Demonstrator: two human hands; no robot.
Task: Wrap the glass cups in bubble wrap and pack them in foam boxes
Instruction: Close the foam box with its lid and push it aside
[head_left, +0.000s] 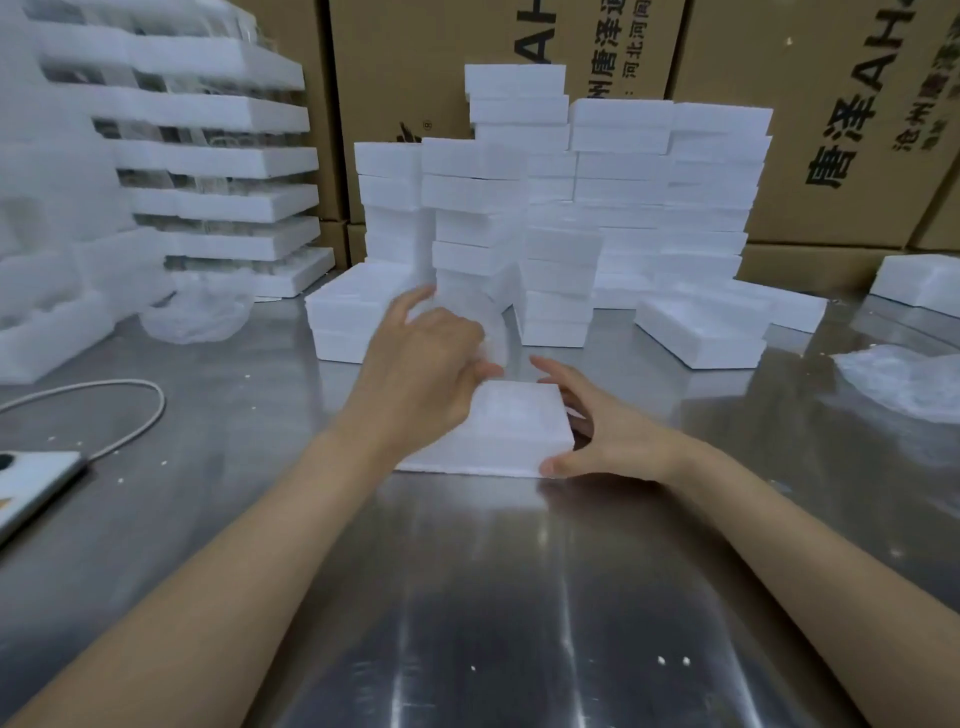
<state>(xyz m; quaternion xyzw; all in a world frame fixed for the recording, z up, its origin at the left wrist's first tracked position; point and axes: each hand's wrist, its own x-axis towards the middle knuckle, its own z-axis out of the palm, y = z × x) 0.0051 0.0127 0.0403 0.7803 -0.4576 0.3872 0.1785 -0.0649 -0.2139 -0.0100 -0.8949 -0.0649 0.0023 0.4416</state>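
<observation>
Right, the left hand (431, 358) is up above the bench (467, 597), its fingers (410, 304) curled round a blurred, clear-white bundle. I take it for the wrapped cup (491, 332), though the smear of motion leaves that unsure. It hangs just over the far edge of the foam box (519, 421), which lies flat near the middle of the bench. The right hand (608, 431) grips that box, thumb at the near corner, fingers along the right side and far edge.

Now, the risks. The steel looks slick and the box looks light, so a push from the cup on its way in could skate the box away if the right hand lets go early. The hollow in the box is not visible, so a cup lowered off-centre may catch the rim, tip and roll out onto bare metal, and thin wrap may not save the glass there. The left hand is also close to the stacks of foam boxes (566, 249) just behind. 1 of the front columns sits unevenly, and a knock from the knuckles could topple it onto the work. A loose end of wrap could unwind in the grip too.
</observation>
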